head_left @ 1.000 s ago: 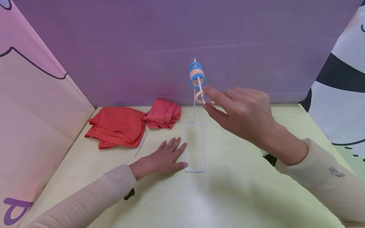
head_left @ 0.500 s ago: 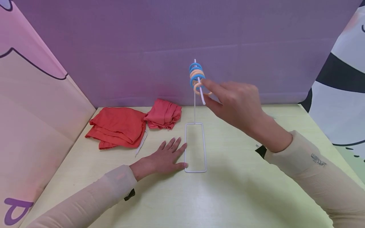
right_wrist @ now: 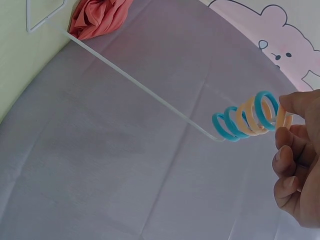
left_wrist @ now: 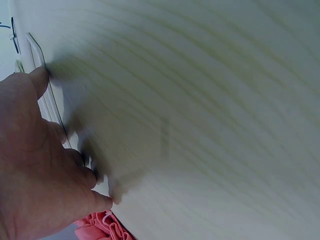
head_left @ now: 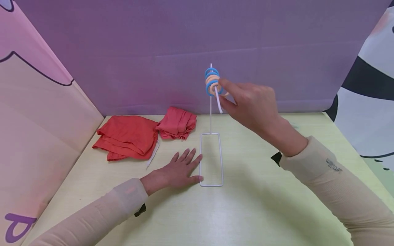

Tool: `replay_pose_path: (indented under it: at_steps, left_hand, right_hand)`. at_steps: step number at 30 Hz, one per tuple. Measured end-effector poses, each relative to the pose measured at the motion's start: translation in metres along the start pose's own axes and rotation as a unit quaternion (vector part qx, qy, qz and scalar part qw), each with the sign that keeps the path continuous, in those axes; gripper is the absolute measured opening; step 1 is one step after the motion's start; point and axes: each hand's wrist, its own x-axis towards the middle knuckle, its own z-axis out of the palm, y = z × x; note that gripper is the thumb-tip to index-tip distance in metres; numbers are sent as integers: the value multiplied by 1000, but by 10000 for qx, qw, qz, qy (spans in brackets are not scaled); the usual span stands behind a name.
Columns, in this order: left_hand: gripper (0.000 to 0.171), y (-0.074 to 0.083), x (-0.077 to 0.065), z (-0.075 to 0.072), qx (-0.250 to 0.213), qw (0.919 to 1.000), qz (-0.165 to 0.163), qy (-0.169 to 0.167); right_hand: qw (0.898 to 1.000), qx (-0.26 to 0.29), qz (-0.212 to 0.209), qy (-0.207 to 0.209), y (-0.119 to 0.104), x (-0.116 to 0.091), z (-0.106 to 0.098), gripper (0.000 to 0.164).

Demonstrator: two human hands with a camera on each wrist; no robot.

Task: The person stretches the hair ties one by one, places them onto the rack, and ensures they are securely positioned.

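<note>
A white wire stand (head_left: 221, 160) rises from a rectangular base on the table to a raised arm. On that arm hang blue rings (right_wrist: 218, 126) and peach rings (right_wrist: 242, 114), one behind another. My right hand (head_left: 255, 106) pinches a peach ring (right_wrist: 280, 119) between thumb and index finger. The ring encircles the arm right by the foremost blue ring, and the fingers partly hide it. Lower down, my left hand (head_left: 180, 173) lies flat with fingers spread, its thumb and index fingertip on the left side of the stand's base.
Folded red cloth (head_left: 127, 136) lies at the table's back left, with a white cord (head_left: 153, 155) beside it. A smaller pinkish-red cloth bundle (head_left: 176, 123) sits between it and the stand. Behind the table stands a purple fabric wall (head_left: 138, 68); printed panels flank both sides.
My right hand has slid the peach ring from the arm's front tip back along it, up to the foremost blue ring. The left hand stays in place.
</note>
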Motion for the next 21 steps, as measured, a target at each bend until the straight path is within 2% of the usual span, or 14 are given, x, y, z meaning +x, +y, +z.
replay_pose_path:
  at_steps: [16,21]
  left_hand:
    - [85,0,1,-1,19,10000,-7,12]
    - [84,-3,-1,-1,-25,9999,26,148]
  right_hand:
    - [9999,-21,108,-42,4,-1,7,20]
    - [9990,93,287,-344,8,-11,-1,28]
